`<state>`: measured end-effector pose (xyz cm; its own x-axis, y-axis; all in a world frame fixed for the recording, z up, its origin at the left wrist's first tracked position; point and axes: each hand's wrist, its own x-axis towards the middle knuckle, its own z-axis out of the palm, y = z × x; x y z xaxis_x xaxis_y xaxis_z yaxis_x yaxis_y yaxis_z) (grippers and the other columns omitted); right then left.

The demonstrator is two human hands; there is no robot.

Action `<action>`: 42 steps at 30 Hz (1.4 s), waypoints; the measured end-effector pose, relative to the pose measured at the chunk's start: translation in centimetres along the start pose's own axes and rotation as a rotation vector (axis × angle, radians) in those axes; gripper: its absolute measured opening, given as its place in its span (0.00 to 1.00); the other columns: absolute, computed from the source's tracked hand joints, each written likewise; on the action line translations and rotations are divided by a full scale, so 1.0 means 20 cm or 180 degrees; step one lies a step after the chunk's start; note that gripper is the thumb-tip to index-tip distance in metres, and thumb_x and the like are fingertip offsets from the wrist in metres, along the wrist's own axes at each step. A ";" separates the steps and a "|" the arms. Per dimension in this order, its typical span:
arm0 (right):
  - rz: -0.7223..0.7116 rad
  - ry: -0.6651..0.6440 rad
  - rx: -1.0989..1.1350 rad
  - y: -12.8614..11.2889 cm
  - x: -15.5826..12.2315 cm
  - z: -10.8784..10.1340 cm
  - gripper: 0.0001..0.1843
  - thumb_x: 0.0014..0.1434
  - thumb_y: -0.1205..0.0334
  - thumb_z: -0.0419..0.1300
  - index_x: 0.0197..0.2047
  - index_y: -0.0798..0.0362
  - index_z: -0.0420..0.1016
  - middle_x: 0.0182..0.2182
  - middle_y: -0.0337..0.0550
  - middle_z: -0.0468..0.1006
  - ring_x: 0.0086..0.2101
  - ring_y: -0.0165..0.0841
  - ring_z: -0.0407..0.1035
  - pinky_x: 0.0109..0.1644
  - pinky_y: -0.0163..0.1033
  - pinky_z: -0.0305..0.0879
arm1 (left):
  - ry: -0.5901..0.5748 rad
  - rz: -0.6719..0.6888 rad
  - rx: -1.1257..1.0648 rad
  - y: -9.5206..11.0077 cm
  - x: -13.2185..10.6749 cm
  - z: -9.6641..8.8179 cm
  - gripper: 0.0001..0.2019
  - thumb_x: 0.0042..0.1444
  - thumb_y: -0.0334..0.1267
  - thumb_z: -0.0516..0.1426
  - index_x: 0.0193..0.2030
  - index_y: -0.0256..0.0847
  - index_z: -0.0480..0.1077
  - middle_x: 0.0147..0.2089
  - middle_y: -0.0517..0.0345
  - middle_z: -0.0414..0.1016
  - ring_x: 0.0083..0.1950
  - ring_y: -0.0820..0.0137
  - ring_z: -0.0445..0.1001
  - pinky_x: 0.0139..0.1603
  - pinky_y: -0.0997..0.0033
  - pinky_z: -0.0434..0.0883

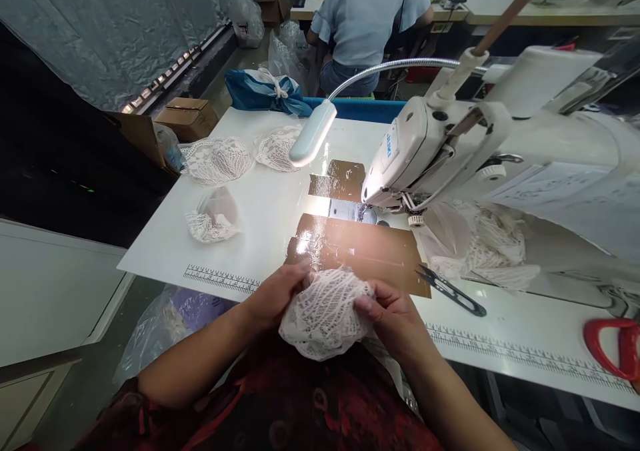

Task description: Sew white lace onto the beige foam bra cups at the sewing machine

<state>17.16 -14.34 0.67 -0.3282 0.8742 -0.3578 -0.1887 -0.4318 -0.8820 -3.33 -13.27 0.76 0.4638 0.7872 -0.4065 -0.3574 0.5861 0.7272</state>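
Between my two hands, at the table's front edge, is a white lace cup (327,314) with a rounded, domed shape. My left hand (283,291) pinches its upper left edge, the fingertips partly hidden behind the lace. On the other side, my right hand (393,314) grips the right edge with thumb and fingers. Just beyond the lace lies brown tape-covered board (360,247) in front of the sewing machine (410,147). Black thread snips (453,291) rest on the table to the right of my right hand.
More lace cups (217,159) lie at the table's left, with another lace piece (214,217) nearer. A lace pile (493,241) sits under the machine arm. A lamp (314,133) overhangs the table. Red-handled scissors (613,347) are far right. A person (367,21) sits ahead.
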 end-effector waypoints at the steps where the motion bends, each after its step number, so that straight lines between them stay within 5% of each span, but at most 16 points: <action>1: -0.0115 0.0178 0.0128 0.00 0.00 -0.01 0.18 0.45 0.46 0.68 0.26 0.53 0.74 0.24 0.39 0.74 0.24 0.30 0.63 0.28 0.34 0.62 | -0.0002 -0.0008 -0.0344 -0.01 -0.01 -0.01 0.27 0.53 0.63 0.54 0.33 0.35 0.71 0.29 0.54 0.73 0.31 0.69 0.72 0.36 0.69 0.69; 4: -0.0456 0.0611 0.0303 0.00 0.01 -0.02 0.18 0.47 0.44 0.66 0.31 0.51 0.78 0.27 0.42 0.76 0.27 0.33 0.66 0.31 0.37 0.65 | -0.0305 0.0070 -0.0979 -0.05 -0.04 -0.02 0.37 0.47 0.71 0.52 0.49 0.38 0.70 0.44 0.47 0.76 0.45 0.59 0.74 0.45 0.61 0.71; 7: -0.0597 0.0554 -0.0121 0.00 0.03 0.01 0.14 0.51 0.48 0.65 0.29 0.51 0.78 0.27 0.41 0.76 0.30 0.34 0.67 0.34 0.38 0.65 | -0.0477 0.0032 -0.0910 -0.08 -0.04 0.05 0.34 0.45 0.58 0.63 0.56 0.38 0.67 0.51 0.45 0.74 0.52 0.57 0.72 0.51 0.60 0.69; 11: -0.0511 0.0467 -0.0105 -0.02 0.07 0.08 0.11 0.49 0.52 0.67 0.26 0.51 0.78 0.27 0.41 0.76 0.28 0.32 0.66 0.31 0.37 0.65 | -0.0012 0.0041 -0.0723 -0.09 0.00 0.15 0.23 0.40 0.28 0.65 0.47 0.37 0.73 0.42 0.51 0.78 0.46 0.62 0.75 0.50 0.65 0.69; 15: -0.0667 0.0768 0.0782 -0.04 0.09 0.08 0.12 0.43 0.54 0.71 0.23 0.51 0.76 0.20 0.37 0.72 0.24 0.29 0.64 0.32 0.37 0.66 | 0.0157 0.0164 -0.0324 -0.11 0.00 0.12 0.14 0.37 0.24 0.64 0.35 0.37 0.76 0.33 0.56 0.78 0.38 0.66 0.75 0.42 0.68 0.70; 17: -0.0733 0.0920 0.0941 -0.06 0.09 0.04 0.13 0.42 0.56 0.72 0.21 0.51 0.74 0.20 0.35 0.71 0.23 0.28 0.63 0.31 0.35 0.65 | -0.0322 0.0169 0.0102 -0.09 -0.04 0.05 0.03 0.41 0.27 0.64 0.24 0.35 0.74 0.24 0.56 0.75 0.29 0.69 0.73 0.35 0.70 0.69; 19: -0.0663 0.0918 0.0934 -0.07 0.09 0.01 0.13 0.43 0.56 0.72 0.23 0.52 0.73 0.21 0.36 0.72 0.23 0.27 0.63 0.29 0.34 0.63 | -0.1170 0.0112 0.0583 -0.03 -0.10 -0.02 0.12 0.48 0.30 0.62 0.16 0.34 0.69 0.19 0.56 0.70 0.24 0.72 0.70 0.29 0.72 0.67; 21: -0.0523 0.0670 0.0673 -0.07 0.08 0.00 0.13 0.44 0.56 0.71 0.24 0.52 0.73 0.21 0.35 0.72 0.23 0.26 0.62 0.27 0.33 0.61 | -0.1509 0.0374 0.1133 0.05 -0.15 -0.05 0.13 0.54 0.33 0.59 0.20 0.34 0.71 0.24 0.52 0.73 0.27 0.71 0.71 0.31 0.72 0.68; 23: -0.0461 0.0307 0.0205 -0.07 0.07 0.01 0.13 0.45 0.56 0.71 0.24 0.53 0.72 0.21 0.35 0.71 0.23 0.26 0.62 0.27 0.32 0.59 | -0.0950 0.1093 0.1765 0.15 -0.18 -0.06 0.06 0.53 0.36 0.61 0.36 0.37 0.75 0.39 0.49 0.76 0.40 0.66 0.74 0.43 0.68 0.70; 25: -0.0503 -0.0024 -0.0254 -0.08 0.06 0.03 0.12 0.47 0.56 0.70 0.25 0.53 0.72 0.23 0.35 0.71 0.24 0.26 0.63 0.28 0.32 0.60 | -0.0275 0.1545 0.2514 0.21 -0.17 -0.04 0.26 0.46 0.38 0.67 0.54 0.42 0.69 0.56 0.49 0.70 0.56 0.60 0.68 0.57 0.62 0.64; 27: -0.0569 -0.0199 -0.0579 -0.08 0.04 0.06 0.11 0.50 0.55 0.68 0.28 0.53 0.72 0.24 0.36 0.72 0.25 0.27 0.64 0.29 0.32 0.61 | -0.0104 0.1443 0.3018 0.23 -0.14 -0.01 0.36 0.44 0.41 0.68 0.60 0.44 0.63 0.60 0.50 0.66 0.59 0.59 0.65 0.60 0.61 0.62; 33: -0.1093 0.0001 -0.1146 -0.10 0.03 0.08 0.10 0.55 0.56 0.62 0.28 0.53 0.74 0.30 0.41 0.76 0.30 0.31 0.68 0.32 0.34 0.64 | -0.0558 0.1045 0.3006 0.16 -0.09 0.04 0.14 0.58 0.42 0.57 0.48 0.37 0.70 0.37 0.59 0.71 0.35 0.73 0.68 0.36 0.75 0.66; 42: -0.1261 0.0148 -0.1433 -0.09 0.04 0.09 0.12 0.56 0.57 0.60 0.25 0.54 0.72 0.24 0.41 0.75 0.25 0.30 0.67 0.28 0.34 0.63 | -0.0244 0.1357 0.3401 0.21 -0.09 0.06 0.13 0.55 0.42 0.60 0.45 0.37 0.70 0.36 0.60 0.71 0.37 0.72 0.69 0.39 0.74 0.65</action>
<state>15.55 -13.28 2.65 -0.2701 0.9626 0.0206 0.1256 0.0565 -0.9905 -4.65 -12.52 5.29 0.5316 0.8470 -0.0070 0.3549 -0.2153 0.9098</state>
